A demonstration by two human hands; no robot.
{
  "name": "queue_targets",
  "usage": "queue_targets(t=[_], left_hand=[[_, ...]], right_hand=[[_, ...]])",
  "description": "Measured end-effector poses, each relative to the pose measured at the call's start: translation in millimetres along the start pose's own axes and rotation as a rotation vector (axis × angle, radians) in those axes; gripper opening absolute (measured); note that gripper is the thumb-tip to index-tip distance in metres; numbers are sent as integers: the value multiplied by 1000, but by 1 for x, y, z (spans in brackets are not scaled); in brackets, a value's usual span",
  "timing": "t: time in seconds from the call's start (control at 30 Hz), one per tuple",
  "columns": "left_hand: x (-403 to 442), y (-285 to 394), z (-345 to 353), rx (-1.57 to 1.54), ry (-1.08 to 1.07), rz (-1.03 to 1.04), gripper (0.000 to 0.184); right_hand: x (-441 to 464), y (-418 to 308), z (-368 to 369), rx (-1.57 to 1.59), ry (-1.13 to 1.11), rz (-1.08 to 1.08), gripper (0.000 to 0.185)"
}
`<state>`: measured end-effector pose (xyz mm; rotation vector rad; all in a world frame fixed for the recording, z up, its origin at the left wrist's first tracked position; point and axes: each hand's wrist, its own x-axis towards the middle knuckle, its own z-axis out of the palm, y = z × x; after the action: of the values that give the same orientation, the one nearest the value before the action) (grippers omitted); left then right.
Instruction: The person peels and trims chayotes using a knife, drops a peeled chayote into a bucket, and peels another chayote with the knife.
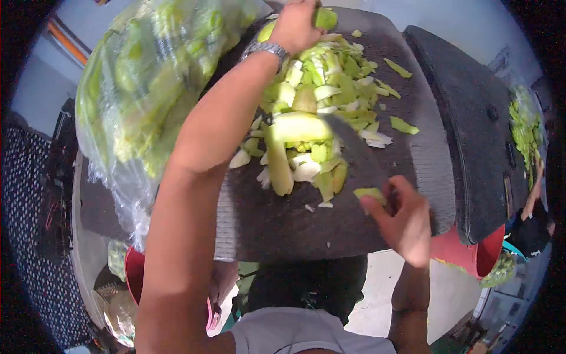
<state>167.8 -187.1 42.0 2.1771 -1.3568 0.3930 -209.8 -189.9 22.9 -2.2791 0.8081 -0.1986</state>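
My left hand [298, 26], with a metal watch on its wrist, is at the far end of the dark board [283, 230]. Its fingers curl round a green vegetable [325, 19], though the fingertips are partly hidden. At the lower right of the board, my right hand [404, 218] is closed on a knife [354, 141], whose blurred dark blade points up and left. A pale green piece [369, 194] lies against the thumb of that hand. Between my hands spreads a heap of green and whitish cut pieces [318, 82], with longer peeled-looking pieces [280, 162] at its near side.
A large clear plastic bag [141, 88] of green vegetables stands at the left, beside my left forearm. Another dark board [466, 130] is at the right, above a red container [480, 256]. Farther right are leafy greens [522, 124] and part of another person's arm [533, 197].
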Motion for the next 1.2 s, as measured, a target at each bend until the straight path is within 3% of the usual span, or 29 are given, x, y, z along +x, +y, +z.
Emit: queue_targets(t=[0.13, 0.17, 0.27, 0.33, 0.37, 0.4, 0.47, 0.6, 0.63, 0.67, 0.77, 0.87, 0.93, 1.07, 1.2], left_hand=[[27, -62, 68, 335, 110, 223, 50], [34, -61, 67, 196, -123, 12, 39], [32, -45, 31, 188, -255, -133, 33], [17, -52, 23, 25, 95, -45, 30], [10, -55, 16, -56, 274, 7, 29], [-2, -51, 2, -48, 184, -42, 32], [-34, -32, -34, -36, 10, -145, 38], [-105, 8, -60, -162, -431, 105, 39], [-122, 19, -59, -148, -436, 175, 40], [-136, 27, -55, -135, -443, 244, 41], [-153, 40, -43, -11, -369, 194, 43], [-152, 36, -35, -104, -358, 216, 45], [-148, 41, -37, -116, -453, 161, 45], [-130, 39, -40, -46, -448, 233, 43], [-68, 28, -47, 197, -70, 152, 36]], right_hand=[[28, 11, -25, 2, 115, 26, 32], [40, 7, -31, -55, 131, 9, 32], [94, -1, -45, -55, 150, -138, 37], [156, 19, -37, 107, 205, -317, 52], [189, 19, -36, -32, 268, -285, 55], [220, 14, -36, -171, 328, -249, 58], [265, -9, -37, -114, 185, -224, 67], [341, -29, -6, -89, 293, -172, 58], [349, -28, 3, -38, 320, -187, 58], [347, -28, 8, -7, 308, -193, 58], [335, -32, 14, 39, 277, -216, 58], [294, -20, 9, -9, 275, -262, 59], [268, -7, 2, -44, 326, -317, 58], [237, 20, -11, -35, 381, -238, 55], [220, 41, -8, 98, 483, -183, 54]])
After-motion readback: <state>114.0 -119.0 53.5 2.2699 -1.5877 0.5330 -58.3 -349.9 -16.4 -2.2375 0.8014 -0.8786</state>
